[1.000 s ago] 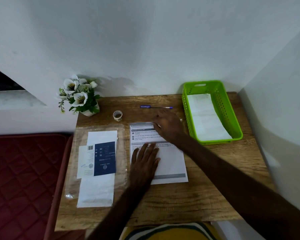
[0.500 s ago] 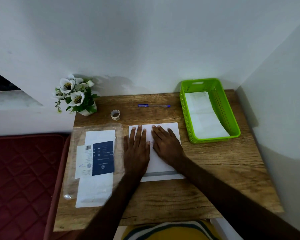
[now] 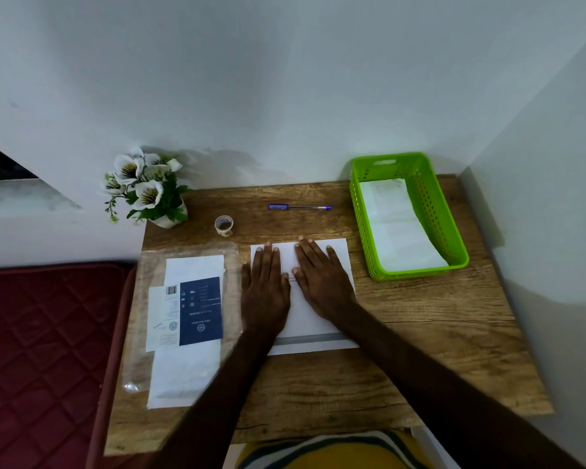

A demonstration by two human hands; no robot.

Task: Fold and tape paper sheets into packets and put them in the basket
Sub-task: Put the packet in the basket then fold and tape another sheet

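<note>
The wooden table [image 3: 420,350] is carrying everything here, and the green basket [image 3: 454,238], standing well to the right of the right hand's fingertips, is already holding at least one folded white packet [image 3: 391,225], so by my reading part of the job is done while the sheet under the hands is only at its first fold. That printed paper sheet [image 3: 335,262] is lying doubled over, its far edge just beyond the fingertips and a grey printed strip showing near the wrists, where the lower layer is sticking out. The left hand [image 3: 266,292] and the right hand [image 3: 322,282] are both lying flat on it, fingers straight and close together, pressing down and gripping nothing, the thumbs almost meeting. Left of the left hand's fingers a clear plastic sleeve of spare sheets [image 3: 190,306] is waiting, so more packets are likely still to come. The small tape roll [image 3: 224,225] is sitting beyond the left fingertips and looks untouched, so taping is not yet done. The blue pen [image 3: 300,207] is lying further beyond the fingertips. Compared with a second ago, the printed face with its text is no longer showing, and the right hand has come back from the far corner to lie beside the left; over the last half second the hands are hardly shifting
</note>
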